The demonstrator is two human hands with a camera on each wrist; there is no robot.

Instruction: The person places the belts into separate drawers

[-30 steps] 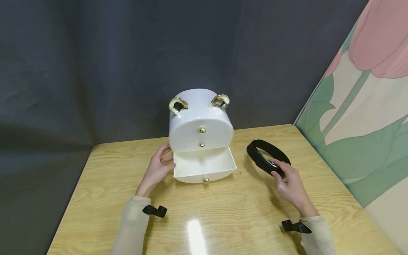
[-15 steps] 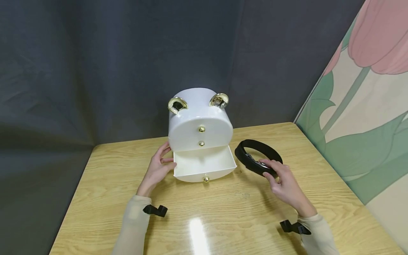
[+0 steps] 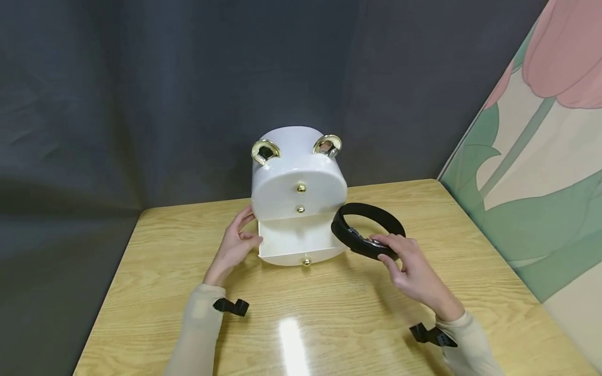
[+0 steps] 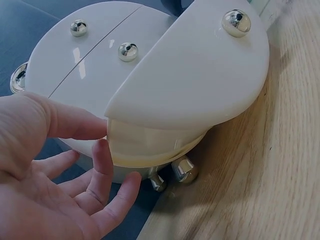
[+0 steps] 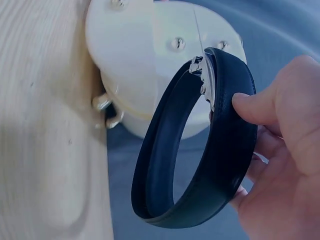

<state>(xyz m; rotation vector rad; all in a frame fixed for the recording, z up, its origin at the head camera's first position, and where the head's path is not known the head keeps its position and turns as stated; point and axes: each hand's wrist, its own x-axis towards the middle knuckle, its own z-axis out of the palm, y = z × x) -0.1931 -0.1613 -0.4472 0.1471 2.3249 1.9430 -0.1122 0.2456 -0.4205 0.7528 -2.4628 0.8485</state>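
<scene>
A white rounded drawer box (image 3: 297, 156) with gold ears and gold knobs stands on the table, its bottom drawer (image 3: 289, 235) pulled out. No contents show in that drawer. My left hand (image 3: 231, 249) is at the box's left side; in the left wrist view its straight thumb touches the drawer's corner and the other fingers bend loosely beside the box. Between thumb and fingers, my right hand (image 3: 414, 270) holds a coiled black belt (image 5: 235, 150) with a silver buckle (image 5: 209, 82). The belt is raised, its left end overlapping the drawer's right edge in the head view.
The light wooden table (image 3: 329, 313) runs back to a dark curtain (image 3: 197, 104). On the right is a wall covering (image 3: 541, 209) with a large pink tulip pattern. Small gold feet (image 4: 185, 170) show under the box in the left wrist view.
My right hand has carried the belt leftward from the right part of the table to the drawer's right edge. The left hand and the drawer stay as they were.
</scene>
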